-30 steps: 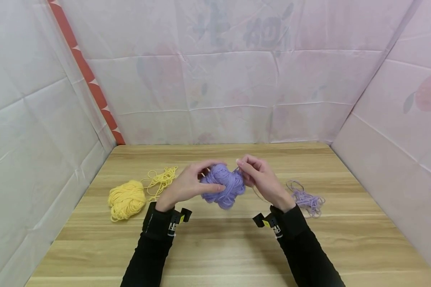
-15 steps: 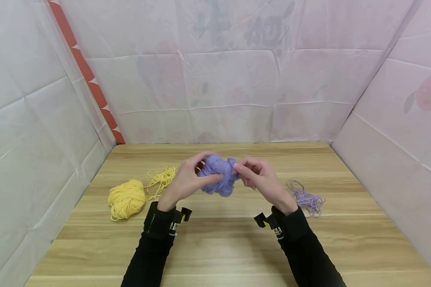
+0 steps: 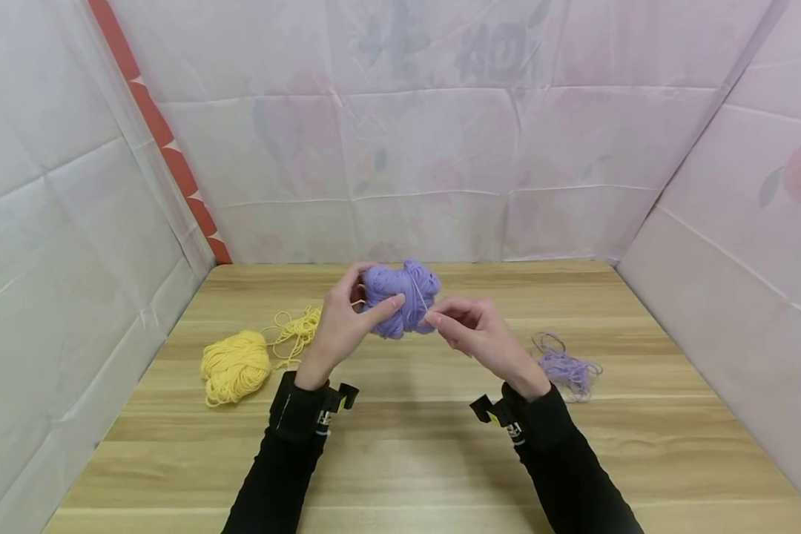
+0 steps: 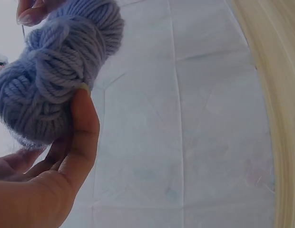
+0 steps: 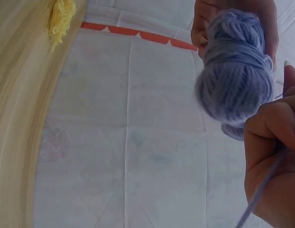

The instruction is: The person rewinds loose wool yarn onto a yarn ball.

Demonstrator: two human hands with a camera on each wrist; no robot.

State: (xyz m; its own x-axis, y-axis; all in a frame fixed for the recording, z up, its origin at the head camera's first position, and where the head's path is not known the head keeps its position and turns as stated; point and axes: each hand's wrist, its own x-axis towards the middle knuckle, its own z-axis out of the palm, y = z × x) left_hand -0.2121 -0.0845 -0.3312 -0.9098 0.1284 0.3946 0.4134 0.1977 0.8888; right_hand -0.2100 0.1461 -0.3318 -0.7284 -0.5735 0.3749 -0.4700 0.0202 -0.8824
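A purple ball of yarn [image 3: 390,285] is held up above the table by my left hand [image 3: 343,319], thumb across its front and fingers behind. Turns of yarn cinch its middle, as the left wrist view shows on the yarn ball [image 4: 57,61]. My right hand [image 3: 480,334] pinches a purple yarn strand [image 3: 421,294] at the ball's lower right side. In the right wrist view the strand's tail [image 5: 261,190] runs down out of the curled right hand [image 5: 276,147]. Loose purple yarn [image 3: 569,371] lies tangled on the table beyond my right wrist.
On the left of the wooden table [image 3: 400,460] lies a yellow ball of yarn [image 3: 236,368], with a loose yellow tangle [image 3: 295,331] beside it. Pale printed sheets [image 3: 434,148] stand around the back and sides of the table.
Both hands have tilted and raised the purple ball up and slightly left. The right hand has drawn the strand down across the ball's front right, from its top right side.
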